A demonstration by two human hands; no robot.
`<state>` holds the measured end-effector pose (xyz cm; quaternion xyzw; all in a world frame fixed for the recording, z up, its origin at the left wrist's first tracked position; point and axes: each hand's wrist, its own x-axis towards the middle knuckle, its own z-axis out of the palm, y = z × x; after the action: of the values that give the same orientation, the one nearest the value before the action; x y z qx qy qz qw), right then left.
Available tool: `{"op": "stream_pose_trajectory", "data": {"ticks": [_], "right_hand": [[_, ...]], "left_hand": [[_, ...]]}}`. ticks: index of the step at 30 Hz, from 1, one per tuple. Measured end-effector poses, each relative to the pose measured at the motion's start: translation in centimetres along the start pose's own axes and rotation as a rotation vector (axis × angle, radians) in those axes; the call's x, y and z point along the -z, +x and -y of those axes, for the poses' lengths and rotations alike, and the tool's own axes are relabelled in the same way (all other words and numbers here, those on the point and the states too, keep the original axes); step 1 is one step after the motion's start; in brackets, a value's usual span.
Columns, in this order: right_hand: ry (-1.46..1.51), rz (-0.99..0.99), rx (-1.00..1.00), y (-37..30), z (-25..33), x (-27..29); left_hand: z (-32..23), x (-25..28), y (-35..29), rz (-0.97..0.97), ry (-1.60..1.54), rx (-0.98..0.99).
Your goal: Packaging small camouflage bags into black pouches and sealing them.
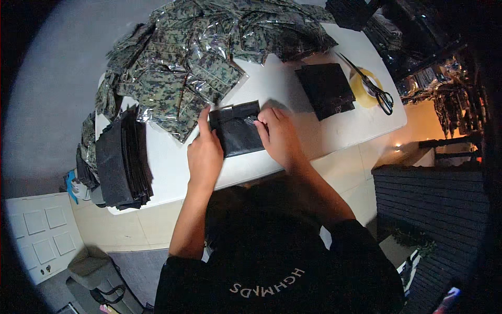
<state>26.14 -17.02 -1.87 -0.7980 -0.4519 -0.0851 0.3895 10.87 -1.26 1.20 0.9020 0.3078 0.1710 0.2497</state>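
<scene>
A flat, black, folded packet [239, 137] lies on the white table in front of me, with a crumpled glossy patch near its upper right. My right hand [281, 135] pinches the packet by that corner, thumb and fingers closed on it. Along its left edge rests my left hand [205, 152], index finger stretched out and the thumb side touching the packet. The other left fingers are partly hidden beneath the hand. To the right lies a separate black folded piece [325, 90], apart from both hands.
Camouflage items in clear plastic bags [183, 68] cover the table's far side. A tall stack of black pieces [119, 162] stands at the left. Black scissors [379, 93] lie across a yellowish tape roll [361, 88] at the right. A grey chair [102, 277] stands lower left.
</scene>
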Motion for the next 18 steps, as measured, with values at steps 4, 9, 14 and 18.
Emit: {"op": "stream_pose_trajectory", "data": {"ticks": [4,9,14,18], "right_hand": [[0.11,0.123,-0.139,0.27,-0.56,0.15],[-0.01,0.084,-0.06,0.18,-0.34,-0.05],[0.009,0.063,-0.059,-0.02,-0.58,-0.06],[0.139,0.133,-0.11,0.27,-0.84,0.49]], "left_hand": [[-0.01,0.13,0.1,-0.016,-0.003,-0.016],[-0.33,0.46,0.19,-0.008,0.03,-0.019],[-0.46,0.43,-0.14,-0.024,0.031,-0.026],[0.1,0.19,-0.33,-0.075,0.024,-0.021]]}}
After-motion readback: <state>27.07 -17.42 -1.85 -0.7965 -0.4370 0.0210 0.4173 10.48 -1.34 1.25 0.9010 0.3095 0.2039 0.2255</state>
